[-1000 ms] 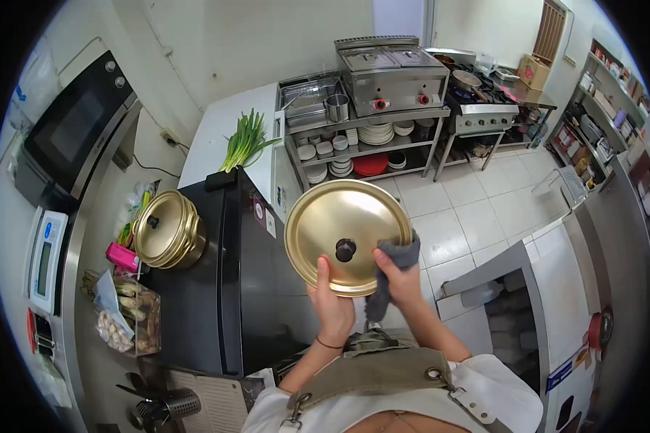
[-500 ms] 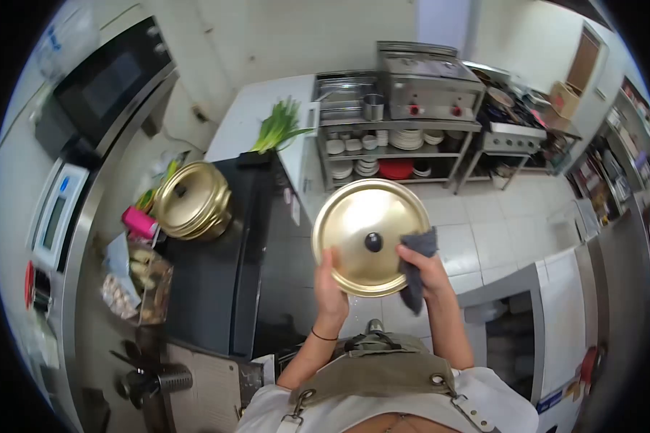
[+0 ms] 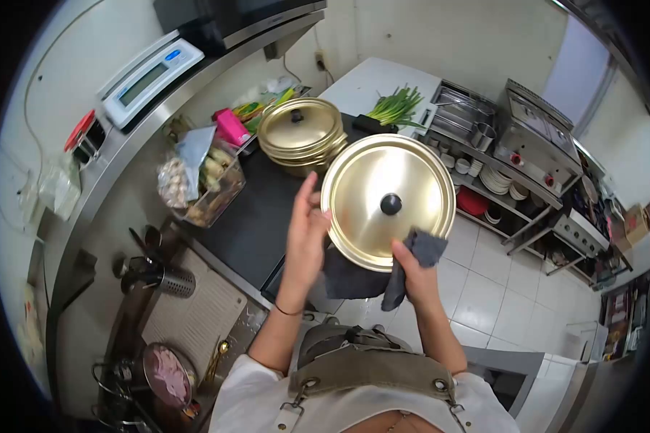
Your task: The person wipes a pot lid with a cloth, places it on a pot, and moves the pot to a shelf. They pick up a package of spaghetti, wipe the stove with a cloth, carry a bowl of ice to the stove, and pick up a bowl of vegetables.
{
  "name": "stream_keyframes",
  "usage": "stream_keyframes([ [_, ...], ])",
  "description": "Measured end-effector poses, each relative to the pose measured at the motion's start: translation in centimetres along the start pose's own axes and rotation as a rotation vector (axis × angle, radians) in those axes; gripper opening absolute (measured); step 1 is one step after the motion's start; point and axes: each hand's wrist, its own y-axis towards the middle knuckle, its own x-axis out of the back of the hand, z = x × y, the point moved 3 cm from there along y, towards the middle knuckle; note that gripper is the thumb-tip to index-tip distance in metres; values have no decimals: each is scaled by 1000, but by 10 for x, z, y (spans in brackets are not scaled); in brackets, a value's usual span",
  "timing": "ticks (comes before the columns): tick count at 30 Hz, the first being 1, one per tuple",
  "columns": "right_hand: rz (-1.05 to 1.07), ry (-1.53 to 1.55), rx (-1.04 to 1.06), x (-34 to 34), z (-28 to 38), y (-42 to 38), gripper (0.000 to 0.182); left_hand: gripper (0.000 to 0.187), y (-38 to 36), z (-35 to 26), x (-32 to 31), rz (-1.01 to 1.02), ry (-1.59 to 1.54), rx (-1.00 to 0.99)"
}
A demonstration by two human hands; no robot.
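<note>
A round golden pot lid with a black knob is held up in front of me, its top facing me. My right hand grips its lower right edge, with a dark grey cloth between thumb and lid. More of the cloth hangs below the lid. My left hand is at the lid's left rim with its fingers apart; a fingertip seems to touch the rim. Whether a pot is under the lid is hidden. Behind it, stacked golden pots with a lid on top stand on the black counter.
Left of the pots is a clear bin of vegetables. Green onions lie on the white table. A scale sits on the shelf. Nearer are a utensil holder, a ridged board and a bowl of sliced meat.
My view has turned left toward the black counter, and the lid is now beside the stacked pots. My left hand has loosened from the rim and spread its fingers.
</note>
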Motion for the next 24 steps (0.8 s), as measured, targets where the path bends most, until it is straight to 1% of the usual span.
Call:
stream_keyframes([
  [1, 74, -14, -24, -3, 2, 10, 28, 47, 4, -6, 15, 0, -31, 39],
  [3, 69, -193, 74, -6, 13, 28, 24, 40, 11, -10, 41, -57, 237, -33],
  [5, 67, -419, 270, -6, 25, 43, 24, 34, 15, -16, 62, -134, 371, -95],
  [6, 48, -437, 359, -6, 31, 50, 25, 30, 20, -17, 71, -156, 420, -120],
  [7, 63, -480, 376, -3, 37, 58, 26, 27, 26, -17, 79, -168, 453, -135],
  [9, -23, -495, 456, -1, 49, 70, 27, 26, 44, -28, 88, -137, 680, -224],
  [10, -55, -469, 459, 5, 45, 81, 27, 26, 56, -26, 93, -148, 681, -221],
  [11, -89, -442, 463, 12, 41, 92, 27, 28, 69, -21, 97, -99, 756, -262],
  [12, -113, -627, 579, 14, 49, 97, 27, 30, 77, -16, 100, -49, 829, -305],
  [13, -96, -481, 490, 20, 42, 107, 26, 30, 81, -12, 102, -59, 829, -305],
  [15, -139, -228, 252, 22, 37, 113, 24, 31, 93, -3, 103, -59, 936, -271],
  [16, -140, -229, 256, 22, 36, 116, 24, 43, 101, 7, 108, -93, 973, -188],
  [17, -137, -110, 192, 23, 31, 121, 24, 43, 113, 23, 116, -89, 969, -189],
  [18, -137, 8, 127, 24, 25, 125, 26, 52, 127, 48, 130, -138, 783, 51],
  [19, -146, 5, 127, 25, 21, 128, 26, 61, 133, 65, 137, -181, 590, 286],
  [20, -131, 66, 74, 26, 17, 131, 27, 75, 128, 57, 124, -122, 347, 501],
  [21, -117, 129, 23, 27, 14, 133, 28, 76, 134, 74, 130, -63, 99, 565],
  [23, -144, 169, 11, 30, 9, 132, 26, 72, 145, 96, 137, -23, -298, 650],
  [24, -132, 185, -6, 33, 4, 132, 26, 68, 145, 101, 139, -66, -387, 643],
])
